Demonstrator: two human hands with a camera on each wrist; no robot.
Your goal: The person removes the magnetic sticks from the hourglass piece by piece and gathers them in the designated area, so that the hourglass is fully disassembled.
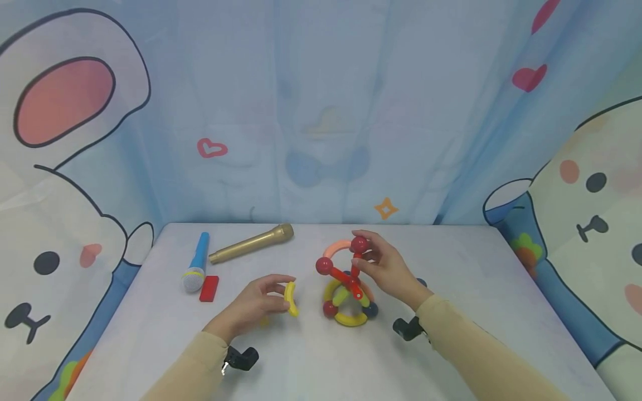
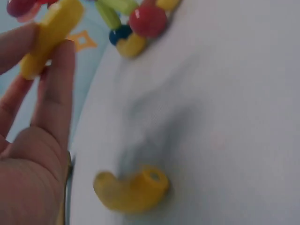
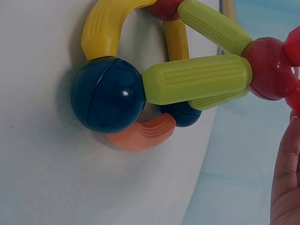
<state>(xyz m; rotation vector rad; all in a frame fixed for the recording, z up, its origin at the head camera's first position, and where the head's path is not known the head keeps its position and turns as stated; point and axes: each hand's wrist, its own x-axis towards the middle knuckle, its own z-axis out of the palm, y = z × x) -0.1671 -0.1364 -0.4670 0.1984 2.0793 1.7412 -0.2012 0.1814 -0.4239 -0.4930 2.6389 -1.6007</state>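
Observation:
My left hand (image 1: pixel 258 303) pinches a yellow curved rod (image 1: pixel 291 299) between thumb and fingers, held above the table. On the table below it lies a second yellow curved rod (image 2: pixel 133 190), mostly hidden in the head view. Right of that hand stands a structure of magnetic rods and balls. Its base ring has yellow (image 3: pixel 101 35) and orange (image 3: pixel 143 133) curved rods and dark blue balls (image 3: pixel 108 95). Green rods (image 3: pixel 197 78) rise to a red ball (image 3: pixel 271 69). Red rods and an orange arc (image 1: pixel 337 247) sit above. My right hand (image 1: pixel 386 267) grips an upper red rod (image 1: pixel 356 265) beneath a red ball (image 1: pixel 359 244).
At the left lie a blue toy microphone (image 1: pixel 199 259), a red block (image 1: pixel 209 288) and a gold microphone (image 1: pixel 251 244). A dark round thing (image 1: pixel 422 282) shows partly behind the right wrist. A printed curtain (image 1: pixel 321 111) hangs along the table's back edge.

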